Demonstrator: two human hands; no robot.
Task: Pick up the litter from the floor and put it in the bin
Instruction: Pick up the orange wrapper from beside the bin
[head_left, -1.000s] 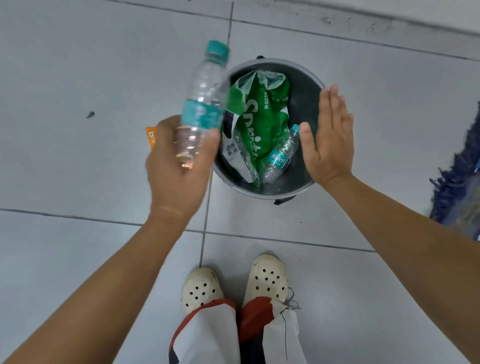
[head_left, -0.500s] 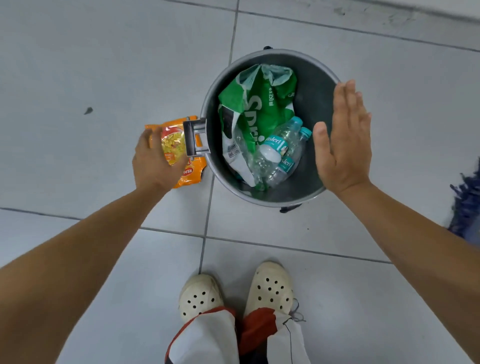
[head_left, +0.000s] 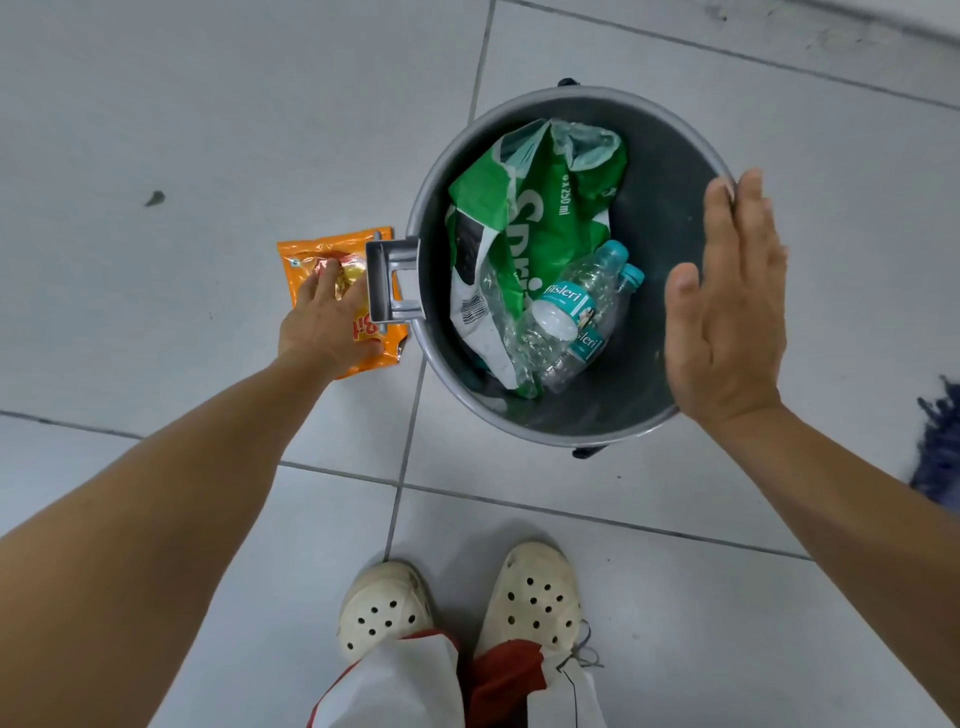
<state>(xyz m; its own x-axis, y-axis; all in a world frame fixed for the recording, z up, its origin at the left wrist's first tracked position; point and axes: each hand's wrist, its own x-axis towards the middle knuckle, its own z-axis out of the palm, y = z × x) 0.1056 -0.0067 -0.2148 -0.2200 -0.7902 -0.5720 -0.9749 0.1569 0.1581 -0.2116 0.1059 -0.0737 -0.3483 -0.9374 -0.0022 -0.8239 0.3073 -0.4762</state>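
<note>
A grey metal bin (head_left: 670, 156) stands on the tiled floor, with a metal handle (head_left: 390, 280) on its left side. Inside lie a green Sprite wrapper (head_left: 524, 218) and two clear plastic bottles (head_left: 569, 317) with teal labels. An orange snack packet (head_left: 311, 254) lies on the floor just left of the bin, partly under the handle. My left hand (head_left: 327, 322) rests flat on the packet, fingers spread over it, not visibly gripping. My right hand (head_left: 727, 306) hovers flat and open over the bin's right rim.
My two feet in white perforated clogs (head_left: 457, 597) stand below the bin. A blue mop head (head_left: 940, 441) shows at the right edge. A small dark speck (head_left: 154, 198) lies on the floor at the left.
My left hand let a bottle go into the bin, then dropped down to the orange packet on the floor. The right hand stayed by the bin's right rim.
</note>
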